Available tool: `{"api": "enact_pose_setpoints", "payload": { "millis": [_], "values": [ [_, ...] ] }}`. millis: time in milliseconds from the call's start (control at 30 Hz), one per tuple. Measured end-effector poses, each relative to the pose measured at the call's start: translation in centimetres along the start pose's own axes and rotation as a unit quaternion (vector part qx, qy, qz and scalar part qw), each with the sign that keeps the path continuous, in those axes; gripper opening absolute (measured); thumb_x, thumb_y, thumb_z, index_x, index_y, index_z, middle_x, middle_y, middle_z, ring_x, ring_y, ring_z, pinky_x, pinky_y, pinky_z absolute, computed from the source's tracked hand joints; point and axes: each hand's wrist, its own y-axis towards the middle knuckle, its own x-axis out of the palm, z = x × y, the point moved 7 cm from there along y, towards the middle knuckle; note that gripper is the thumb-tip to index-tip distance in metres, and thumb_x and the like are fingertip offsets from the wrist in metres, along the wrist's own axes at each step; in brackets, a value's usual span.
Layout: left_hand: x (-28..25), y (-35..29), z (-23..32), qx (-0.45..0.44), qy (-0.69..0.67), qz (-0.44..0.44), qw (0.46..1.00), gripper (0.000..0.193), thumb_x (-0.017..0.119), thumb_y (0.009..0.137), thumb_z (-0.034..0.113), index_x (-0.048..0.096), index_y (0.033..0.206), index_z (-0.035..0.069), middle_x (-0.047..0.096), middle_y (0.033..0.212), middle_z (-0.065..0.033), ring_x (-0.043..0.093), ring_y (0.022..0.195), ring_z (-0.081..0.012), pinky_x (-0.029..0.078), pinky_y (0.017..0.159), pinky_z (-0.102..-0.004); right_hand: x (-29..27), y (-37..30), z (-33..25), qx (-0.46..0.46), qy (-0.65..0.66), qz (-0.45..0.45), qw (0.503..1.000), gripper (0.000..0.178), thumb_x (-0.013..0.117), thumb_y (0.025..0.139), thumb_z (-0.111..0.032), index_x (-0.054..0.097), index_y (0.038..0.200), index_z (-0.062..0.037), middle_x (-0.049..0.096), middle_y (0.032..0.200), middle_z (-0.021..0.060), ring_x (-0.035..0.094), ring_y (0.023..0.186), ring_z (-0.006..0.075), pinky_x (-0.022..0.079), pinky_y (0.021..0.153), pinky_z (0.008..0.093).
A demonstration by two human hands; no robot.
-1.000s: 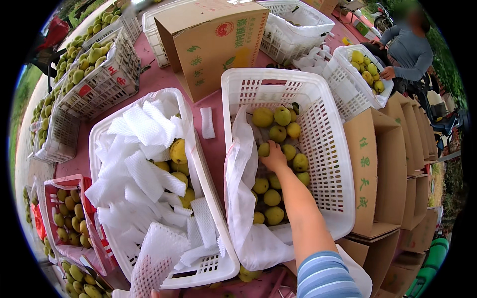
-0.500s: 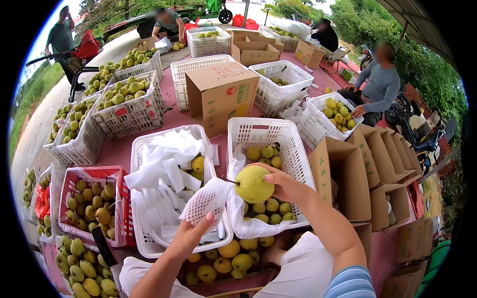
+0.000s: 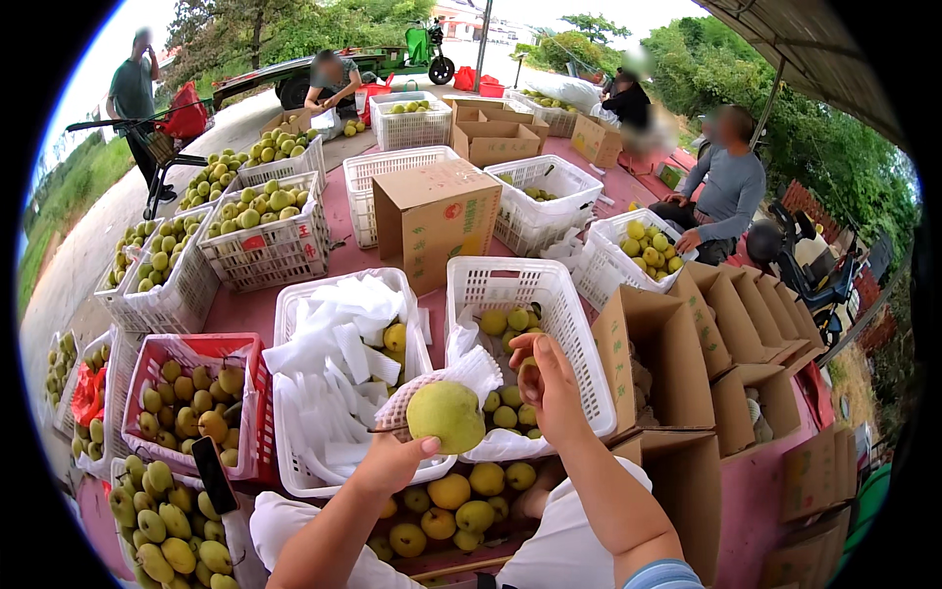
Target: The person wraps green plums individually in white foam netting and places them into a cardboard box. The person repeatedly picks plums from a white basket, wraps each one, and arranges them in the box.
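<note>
My left hand [image 3: 391, 461] is closed round a large yellow-green pear [image 3: 446, 417], its stem pointing left. A white foam net sleeve [image 3: 461, 376] lies behind the pear in the same hand, one end reaching up and right. My right hand [image 3: 549, 388] hovers just right of the sleeve, over a white crate [image 3: 579, 344] of pears. Its fingers are loosely curled and apart, with no pear in them. Left of that crate, a white basket [image 3: 285, 339] holds many flattened foam sleeves [image 3: 339, 373] and a few pears. More pears [image 3: 451, 491] lie below my hands, between my legs.
A red crate [image 3: 257, 412] and a white crate of pears stand at left, a phone [image 3: 214, 474] beside them. Open cardboard boxes [image 3: 677, 344] line the right. An upright carton [image 3: 437, 221] stands ahead. A person [image 3: 721, 187] sits at right; others are farther back.
The pear has passed from my right hand to my left, which now holds it with the foam sleeve. My right hand has let go. The view has shifted slightly.
</note>
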Motion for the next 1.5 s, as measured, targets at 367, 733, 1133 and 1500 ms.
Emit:
{"api": "enact_pose_setpoints", "payload": {
  "millis": [367, 733, 1133, 1500],
  "values": [
    [3.6, -1.2, -2.1, -0.14, 0.027, -0.168, 0.976, 0.088, 0.087, 0.061, 0.026, 0.042, 0.132, -0.002, 0.053, 0.126, -0.0125, 0.052, 0.116, -0.0224, 0.042, 0.099, -0.0388, 9.8, -3.9, 7.7, 0.309, 0.458, -0.422, 0.719, 0.038, 0.047, 0.098, -0.036, 0.057, 0.116, -0.0046, 0.063, 0.112, 0.0058, 0.06, 0.099, 0.0153, 0.048, 0.087, 0.0315],
    [1.1, -0.3, -0.2, -0.105, -0.088, -0.022, 0.99, 0.079, 0.082, 0.066, 0.027, 0.045, 0.13, -0.001, 0.057, 0.122, -0.012, 0.057, 0.112, -0.0233, 0.045, 0.097, -0.0389, 5.2, -3.4, 5.7, 0.283, 0.426, -0.177, 0.841, 0.035, 0.054, 0.092, -0.027, 0.056, 0.118, -0.0042, 0.062, 0.117, 0.0062, 0.063, 0.096, 0.0171, 0.05, 0.089, 0.0328],
    [-6.2, 1.4, -1.0, 0.001, 0.12, 0.258, 0.959, 0.056, 0.065, 0.084, 0.006, 0.039, 0.134, 0.005, 0.057, 0.116, -0.0096, 0.061, 0.101, -0.0213, 0.055, 0.082, -0.0356, 7.3, -6.2, -3.8, -0.02, 0.031, -0.311, 0.95, 0.01, 0.057, 0.092, 0.0, 0.056, 0.102, -0.0015, 0.057, 0.085, 0.0041, 0.063, 0.067, 0.0101, 0.05, 0.059, 0.0217],
    [-0.8, 0.4, -4.6, -0.145, 0.002, 0.021, 0.989, 0.051, 0.049, 0.096, 0.024, 0.031, 0.142, 0.01, 0.052, 0.129, -0.0099, 0.059, 0.109, -0.0236, 0.055, 0.083, -0.042, 3.2, -2.9, -1.2, -0.291, -0.59, -0.195, 0.728, 0.094, 0.082, 0.061, -0.027, 0.034, 0.14, -0.0109, 0.035, 0.143, 0.0078, 0.027, 0.138, 0.0288, 0.023, 0.114, 0.0457]
  ]
}}
